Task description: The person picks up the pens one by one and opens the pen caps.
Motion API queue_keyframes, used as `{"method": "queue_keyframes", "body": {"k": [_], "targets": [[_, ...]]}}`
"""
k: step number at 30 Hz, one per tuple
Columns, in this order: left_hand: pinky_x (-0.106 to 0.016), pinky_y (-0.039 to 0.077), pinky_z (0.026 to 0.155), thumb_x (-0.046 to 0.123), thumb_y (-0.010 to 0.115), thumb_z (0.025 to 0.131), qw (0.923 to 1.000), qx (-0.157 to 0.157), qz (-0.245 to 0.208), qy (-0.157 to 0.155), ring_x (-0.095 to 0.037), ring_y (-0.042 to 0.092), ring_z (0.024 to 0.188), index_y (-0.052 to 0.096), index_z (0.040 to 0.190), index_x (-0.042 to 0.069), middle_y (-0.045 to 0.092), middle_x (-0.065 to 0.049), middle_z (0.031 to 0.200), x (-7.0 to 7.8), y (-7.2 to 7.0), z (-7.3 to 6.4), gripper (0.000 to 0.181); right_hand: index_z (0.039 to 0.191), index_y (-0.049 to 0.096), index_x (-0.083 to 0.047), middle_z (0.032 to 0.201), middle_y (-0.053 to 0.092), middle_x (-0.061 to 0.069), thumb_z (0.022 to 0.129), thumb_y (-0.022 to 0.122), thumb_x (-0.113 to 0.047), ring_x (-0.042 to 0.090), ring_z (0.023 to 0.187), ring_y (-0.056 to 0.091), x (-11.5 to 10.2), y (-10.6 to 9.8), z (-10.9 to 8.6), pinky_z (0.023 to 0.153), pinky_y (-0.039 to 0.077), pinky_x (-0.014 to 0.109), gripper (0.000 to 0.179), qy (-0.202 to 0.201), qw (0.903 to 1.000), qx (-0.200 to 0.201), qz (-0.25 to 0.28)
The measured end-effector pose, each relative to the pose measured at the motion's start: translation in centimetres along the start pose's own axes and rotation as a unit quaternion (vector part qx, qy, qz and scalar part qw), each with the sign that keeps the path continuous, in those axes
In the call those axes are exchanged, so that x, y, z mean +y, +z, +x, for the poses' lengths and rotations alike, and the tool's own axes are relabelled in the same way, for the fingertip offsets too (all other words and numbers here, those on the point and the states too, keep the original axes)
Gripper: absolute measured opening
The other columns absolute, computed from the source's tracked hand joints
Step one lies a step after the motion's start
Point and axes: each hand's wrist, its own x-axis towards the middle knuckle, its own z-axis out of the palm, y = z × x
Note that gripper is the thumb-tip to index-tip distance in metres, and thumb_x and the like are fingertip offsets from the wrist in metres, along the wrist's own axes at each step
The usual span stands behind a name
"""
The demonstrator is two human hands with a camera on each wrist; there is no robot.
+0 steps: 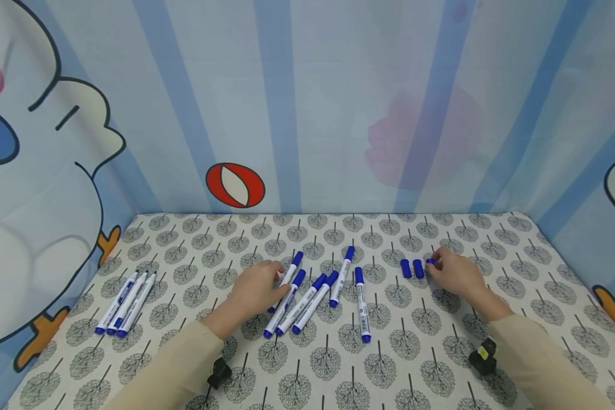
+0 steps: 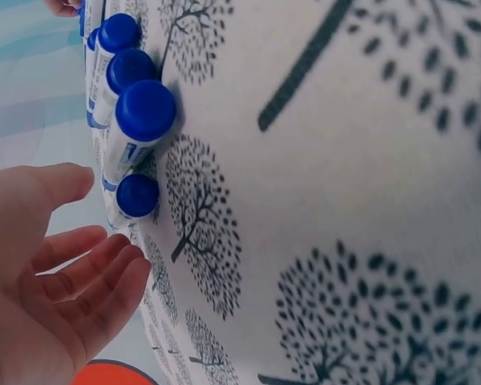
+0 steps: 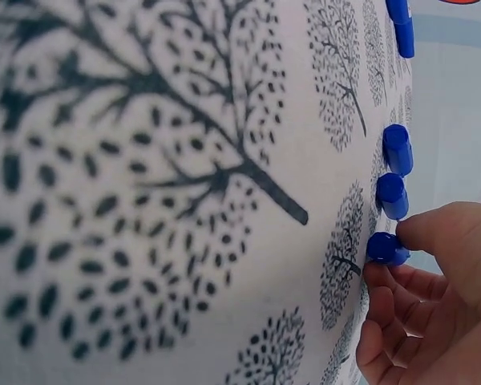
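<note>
My right hand point(image 1: 457, 273) pinches a small blue cap point(image 3: 387, 249) between thumb and fingers, low at the cloth. Two more blue caps point(image 1: 418, 269) lie beside it in a row. My left hand point(image 1: 258, 287) hovers at the left side of several white markers with blue caps point(image 1: 312, 302), its thumb and fingers apart. In the left wrist view the nearest marker point(image 2: 136, 195) lies just past the left fingertips, and nothing is gripped. Part of that marker is hidden behind the left hand in the head view.
Three uncapped markers point(image 1: 130, 304) lie side by side at the left, tips pointing away. One capped marker point(image 1: 362, 304) lies apart, right of the group. The table has a tree-patterned cloth point(image 1: 328, 364). A printed curtain point(image 1: 328, 114) hangs behind it.
</note>
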Motion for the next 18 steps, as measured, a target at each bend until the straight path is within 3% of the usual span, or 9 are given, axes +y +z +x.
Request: {"method": "queue_keyframes", "body": {"k": [13,18], "targets": [[-0.023,0.046,0.053,0.028,0.068,0.081,0.9989,-0.024,-0.031,-0.025,-0.010,0.057,0.064,0.062,0.106,0.006,0.066,-0.004,0.087,0.20,0.53,0.62,0.034,0.107,0.050,0.003,0.075,0.061,0.011,0.091,0.051,-0.023,0.018,0.053,0.049,0.10,0.30,0.03,0.046,0.037,0.030,0.031,0.005,0.9999,-0.006,0.009],[-0.023,0.044,0.049,0.025,0.068,0.081,0.9978,-0.028,-0.046,-0.038,-0.008,0.054,0.055,0.062,0.107,0.006,0.065,0.000,0.079,0.07,0.65,0.76,0.033,0.108,0.049,0.004,0.075,0.061,0.012,0.091,0.051,-0.023,0.017,0.052,0.049,-0.04,0.20,-0.11,0.045,0.037,0.030,0.031,0.001,0.9999,-0.007,0.012]]}}
